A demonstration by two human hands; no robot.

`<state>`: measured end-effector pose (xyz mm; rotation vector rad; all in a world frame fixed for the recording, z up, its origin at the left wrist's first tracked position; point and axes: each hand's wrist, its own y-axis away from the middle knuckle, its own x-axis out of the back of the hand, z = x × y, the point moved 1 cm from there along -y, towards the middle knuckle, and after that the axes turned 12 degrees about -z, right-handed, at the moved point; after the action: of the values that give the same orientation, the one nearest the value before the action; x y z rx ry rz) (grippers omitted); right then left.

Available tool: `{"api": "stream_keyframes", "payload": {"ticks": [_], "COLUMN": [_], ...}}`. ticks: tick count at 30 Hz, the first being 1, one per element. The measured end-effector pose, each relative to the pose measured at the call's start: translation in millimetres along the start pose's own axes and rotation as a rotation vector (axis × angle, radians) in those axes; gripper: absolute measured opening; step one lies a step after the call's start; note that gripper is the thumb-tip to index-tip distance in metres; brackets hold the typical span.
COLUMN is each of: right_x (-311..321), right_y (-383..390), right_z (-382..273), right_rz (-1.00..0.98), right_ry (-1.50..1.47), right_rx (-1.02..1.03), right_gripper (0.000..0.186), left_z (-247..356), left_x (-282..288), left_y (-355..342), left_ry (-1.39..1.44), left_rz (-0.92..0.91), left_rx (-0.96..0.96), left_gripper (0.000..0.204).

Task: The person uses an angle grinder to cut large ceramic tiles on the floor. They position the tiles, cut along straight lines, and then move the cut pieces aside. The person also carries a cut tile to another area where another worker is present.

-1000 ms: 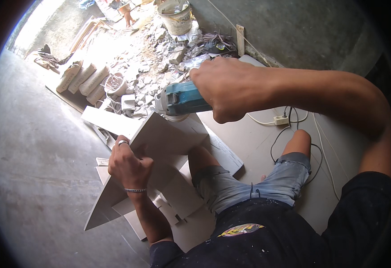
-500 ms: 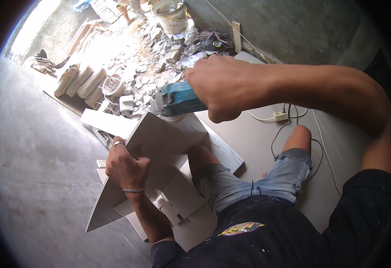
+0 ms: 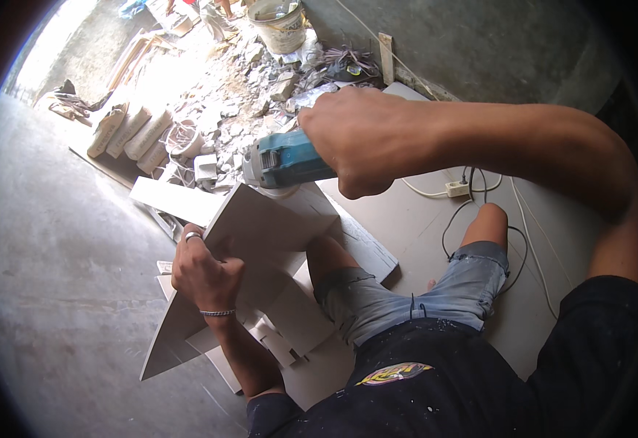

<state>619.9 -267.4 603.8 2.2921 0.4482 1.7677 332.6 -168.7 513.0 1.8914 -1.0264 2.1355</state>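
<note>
My right hand (image 3: 348, 142) is wrapped round the teal body of an angle grinder (image 3: 293, 159). Its grey head hangs at the upper edge of a large tile (image 3: 260, 226), and the disc is mostly hidden under the tool. Whether the disc touches the tile I cannot tell. With a ring on one finger, my left hand (image 3: 206, 270) grips the tile's left edge, fingers closed over it. The tile is tilted up beside my bent left leg. Below it lie cut tile pieces (image 3: 300, 321), and a white-edged board or tile (image 3: 366, 252) rests beside my knee.
Broken rubble (image 3: 231, 124) covers the floor ahead, with a bucket (image 3: 279, 25) at its back. Several filled sacks (image 3: 133, 131) lean at the left near a small pail (image 3: 184, 139). A cable and a white socket block (image 3: 457, 189) lie on the floor at right. Part of a person shows far back.
The grinder and my right hand have shifted very slightly to the left. My left hand and the tile stay almost where they were. The person at the back has moved.
</note>
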Motion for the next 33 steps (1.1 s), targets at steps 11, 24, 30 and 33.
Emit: {"api": "stream_keyframes", "payload": {"ticks": [11, 24, 30, 33], "right_x": [1.7, 7.5, 10.6, 3.8], "right_y": [0.0, 5.6, 27.0, 41.0], "right_z": [-4.0, 13.4, 31.7, 47.9], "right_rz": [-0.017, 0.081, 0.176, 0.366], "right_ry": [0.033, 0.136, -0.109, -0.266], "right_rx": [-0.011, -0.095, -0.191, -0.143], "right_gripper": [0.044, 0.033, 0.041, 0.043], "left_z": [2.0, 0.6, -0.5, 2.1], "left_x": [1.2, 1.4, 9.1, 15.5], "left_y": [1.6, 2.4, 2.3, 2.6], "left_ry": [0.012, -0.011, 0.027, 0.128], "left_rz": [-0.001, -0.006, -0.054, -0.111], "left_rx": [0.001, 0.002, -0.045, -0.005], "left_gripper": [0.031, 0.034, 0.036, 0.039]}}
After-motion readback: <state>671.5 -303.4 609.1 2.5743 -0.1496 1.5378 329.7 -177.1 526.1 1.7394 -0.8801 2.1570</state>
